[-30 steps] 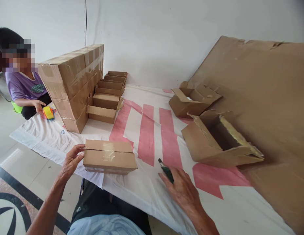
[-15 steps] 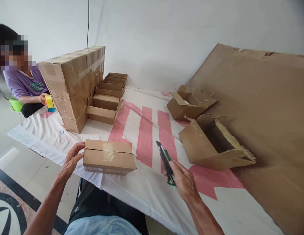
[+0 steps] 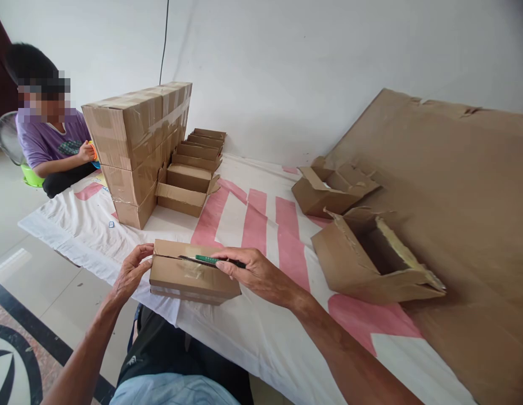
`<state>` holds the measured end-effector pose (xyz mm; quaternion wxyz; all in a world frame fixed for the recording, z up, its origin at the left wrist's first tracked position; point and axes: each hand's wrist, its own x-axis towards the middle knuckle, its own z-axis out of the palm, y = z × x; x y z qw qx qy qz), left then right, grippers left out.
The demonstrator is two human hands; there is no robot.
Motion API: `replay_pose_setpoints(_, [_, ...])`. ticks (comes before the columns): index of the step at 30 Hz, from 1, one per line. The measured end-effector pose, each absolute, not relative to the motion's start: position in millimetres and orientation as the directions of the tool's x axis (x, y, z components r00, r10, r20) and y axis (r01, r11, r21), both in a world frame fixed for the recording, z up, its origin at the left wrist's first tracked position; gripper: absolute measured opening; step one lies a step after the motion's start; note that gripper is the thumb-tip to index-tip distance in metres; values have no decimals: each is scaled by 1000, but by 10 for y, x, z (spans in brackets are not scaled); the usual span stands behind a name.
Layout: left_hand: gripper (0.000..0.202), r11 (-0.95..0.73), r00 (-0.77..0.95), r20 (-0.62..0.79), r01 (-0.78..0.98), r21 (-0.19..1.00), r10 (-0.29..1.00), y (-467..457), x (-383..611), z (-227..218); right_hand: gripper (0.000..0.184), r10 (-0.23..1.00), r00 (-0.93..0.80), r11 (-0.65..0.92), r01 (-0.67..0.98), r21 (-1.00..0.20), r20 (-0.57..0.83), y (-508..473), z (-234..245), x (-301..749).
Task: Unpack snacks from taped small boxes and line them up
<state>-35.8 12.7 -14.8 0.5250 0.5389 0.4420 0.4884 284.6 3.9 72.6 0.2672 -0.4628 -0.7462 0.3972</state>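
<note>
A closed cardboard box lies in front of me near the table's edge, with clear tape across its top seam. My left hand grips its left end, fingers at the upper corner and thumb on the near side. In my right hand is a green utility knife, held almost flat over the right half of the box. Its blade points left along the top seam, by the tape. Whether the blade touches the cardboard I cannot tell.
Taped boxes form a tall stack at the left, with several open boxes behind it. Two open boxes stand right, before a large cardboard sheet. Beyond the stack sits another person, holding something colourful. A cloth covers the table.
My right hand has brought the knife left from beside the box to over its top seam. My left hand stays on the box's end. The view has shifted slightly.
</note>
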Motion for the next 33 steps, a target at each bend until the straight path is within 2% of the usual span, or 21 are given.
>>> replay_pose_setpoints(11, [36, -89, 147, 92, -25, 996, 985, 111, -378, -178, 34, 847, -531, 381, 555, -740, 38, 162, 887, 2655])
replay_pose_setpoints(23, [30, -115, 203, 111, 9, 993, 973, 111, -412, -134, 32, 804, -594, 510, 684, -522, 8, 272, 1004, 2560])
replay_pose_setpoints(28, [26, -111, 186, 101, 46, 993, 977, 117, -407, -130, 26, 807, -589, 521, 742, -422, -41, 312, 1116, 2488])
replay_pose_setpoints(33, [29, -124, 176, 112, 56, 991, 978, 120, -409, -140, 27, 787, -616, 566, 741, -362, -31, 344, 1224, 2491])
